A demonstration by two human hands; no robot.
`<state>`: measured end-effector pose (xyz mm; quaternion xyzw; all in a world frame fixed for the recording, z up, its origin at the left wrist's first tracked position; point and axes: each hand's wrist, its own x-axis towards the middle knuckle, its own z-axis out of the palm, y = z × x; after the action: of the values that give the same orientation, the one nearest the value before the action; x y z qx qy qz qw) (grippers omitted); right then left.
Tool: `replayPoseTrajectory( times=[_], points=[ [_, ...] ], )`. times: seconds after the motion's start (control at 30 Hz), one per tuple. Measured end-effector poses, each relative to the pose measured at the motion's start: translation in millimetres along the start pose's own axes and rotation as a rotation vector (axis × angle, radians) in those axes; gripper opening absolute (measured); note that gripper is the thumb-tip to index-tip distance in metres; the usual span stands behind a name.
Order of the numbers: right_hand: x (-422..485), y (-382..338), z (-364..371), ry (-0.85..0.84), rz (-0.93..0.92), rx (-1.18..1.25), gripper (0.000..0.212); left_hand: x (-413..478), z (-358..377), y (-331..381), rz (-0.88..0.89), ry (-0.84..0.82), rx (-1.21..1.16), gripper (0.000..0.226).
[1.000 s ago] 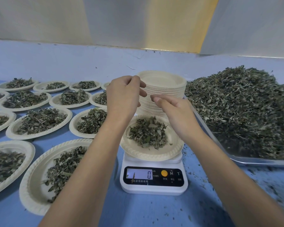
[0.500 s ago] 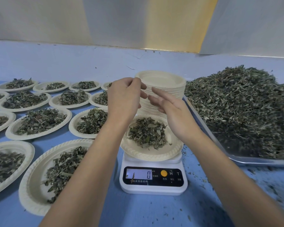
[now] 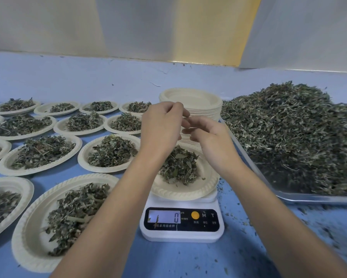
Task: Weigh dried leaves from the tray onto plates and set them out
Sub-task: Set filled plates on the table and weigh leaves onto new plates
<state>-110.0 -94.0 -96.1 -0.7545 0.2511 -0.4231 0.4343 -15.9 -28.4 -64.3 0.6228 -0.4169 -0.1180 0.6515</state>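
Head view: left hand [image 3: 160,125], fingers curled, grip unclear, meets loosely bent right hand [image 3: 210,141] above leaf plate [image 3: 180,192] on scale [image 3: 181,235].

A single wide-angle view comes from the person's head, above the near edge of the blue surface [image 3: 188,261], looking forward and down toward the far wall [image 3: 168,27]. It sits close: both forearms enter from the bottom edge, and the left hand [image 3: 160,125] and right hand [image 3: 210,141] meet at mid-frame. The scale [image 3: 181,235] lies just below them, nearer the camera. Filled plates [image 3: 28,237] run off the left edge, the tray [image 3: 308,197] off the right. Straight lines bow toward the frame's edges.
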Motion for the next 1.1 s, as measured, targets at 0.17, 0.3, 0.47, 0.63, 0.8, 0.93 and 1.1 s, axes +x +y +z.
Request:
replayPoseTrajectory(
  times=[0.17, 0.3, 0.47, 0.63, 0.8, 0.93, 1.1],
  points=[
    [6, 0, -14, 0.097, 0.018, -0.005, 0.034, 1, 17, 5, -0.022, -0.057, -0.055, 0.028],
    [10, 9, -36, 0.190, 0.008, -0.030, 0.035, 2, 35, 11, -0.040, -0.106, -0.100, 0.031],
    [24, 47, -80, 0.360, 0.085, -0.413, 0.037, -1, 62, 16, -0.033, -0.162, -0.090, 0.033],
    [39, 103, -118, 0.167, 0.433, -0.858, 0.050, -7, 85, 22, -0.036, -0.215, -0.102, 0.031],
    [44, 128, -122, 0.080, 0.628, -0.909, 0.071, -5, 96, 23, -0.038, -0.224, -0.092, 0.030],
    [54, 134, -122, 0.067, 0.431, -0.984, 0.076, 1, 99, 22, -0.043, -0.220, -0.083, 0.030],
    [66, 141, -122, -0.094, 0.347, -1.028, 0.055, 7, 100, 21, -0.039, -0.204, -0.089, 0.030]
  ],
)
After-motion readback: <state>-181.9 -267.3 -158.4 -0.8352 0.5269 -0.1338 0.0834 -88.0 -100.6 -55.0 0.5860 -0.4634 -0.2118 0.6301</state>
